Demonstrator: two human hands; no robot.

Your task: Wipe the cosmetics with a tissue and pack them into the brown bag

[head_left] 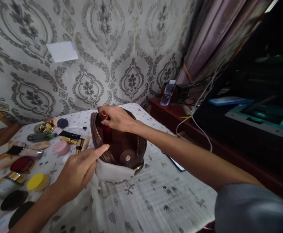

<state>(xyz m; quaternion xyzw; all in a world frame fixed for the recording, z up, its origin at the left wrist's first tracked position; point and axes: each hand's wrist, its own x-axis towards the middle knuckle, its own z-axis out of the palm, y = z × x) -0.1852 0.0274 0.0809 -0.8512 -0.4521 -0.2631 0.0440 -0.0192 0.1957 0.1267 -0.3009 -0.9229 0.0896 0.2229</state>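
A brown leather bag (pixel 145 147) lies unzipped on the patterned cloth, its mouth facing me. Over its front edge hangs a white cloth (pixel 115 172). My left hand (pixel 79 170) is at the bag's left front, its index finger stretched over the rim and the other fingers curled on the cloth's end. Reaching into the back left of the opening, my right hand (pixel 117 118) has thumb and fingers closed around the top of a reddish-brown bottle (pixel 107 132). The bottle's lower part is hidden in the dark inside. A round snap (pixel 127 158) shows near the front.
Cosmetics crowd the left: a pink jar (pixel 61 147), a yellow-lidded jar (pixel 37 182), a dark red compact (pixel 22 164), several tubes. A phone (pixel 177 163) lies right of the bag. A clear bottle (pixel 168 93) and white cables (pixel 203 129) are on the side furniture.
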